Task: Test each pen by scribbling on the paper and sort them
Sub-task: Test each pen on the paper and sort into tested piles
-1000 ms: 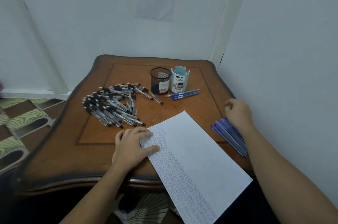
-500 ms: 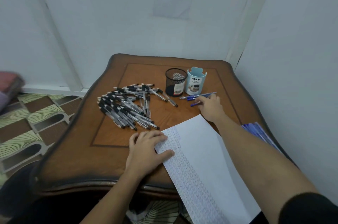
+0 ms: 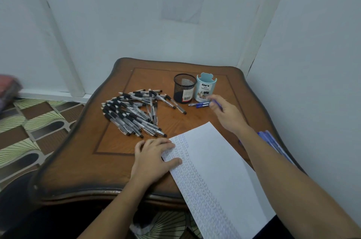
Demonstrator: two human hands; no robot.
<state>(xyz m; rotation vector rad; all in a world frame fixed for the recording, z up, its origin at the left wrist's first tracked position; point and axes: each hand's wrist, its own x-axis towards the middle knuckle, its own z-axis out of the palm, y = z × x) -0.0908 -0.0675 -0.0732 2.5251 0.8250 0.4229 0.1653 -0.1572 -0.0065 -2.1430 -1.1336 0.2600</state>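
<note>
Blue pen (image 3: 218,105) gripped in curled right hand (image 3: 227,114) fingers, above far-right counter (image 3: 78,160), beside loose blue pens (image 3: 200,104) near organizer (image 3: 206,87). Left hand (image 3: 154,157) flat, fingers straight, pressing the near paper (image 3: 214,170). Black pen pile (image 3: 132,113) left.

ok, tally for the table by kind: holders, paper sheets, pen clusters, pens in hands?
Holders: 2 (black mesh cup, light blue DIY desk organizer)
Paper sheets: 1 (scribbled paper)
Pen clusters: 3 (black-grip pen pile, blue pens by the organizer, blue pen bunch at the right edge)
Pens in hands: 1 (blue pen in right hand)
Total: 7
</note>
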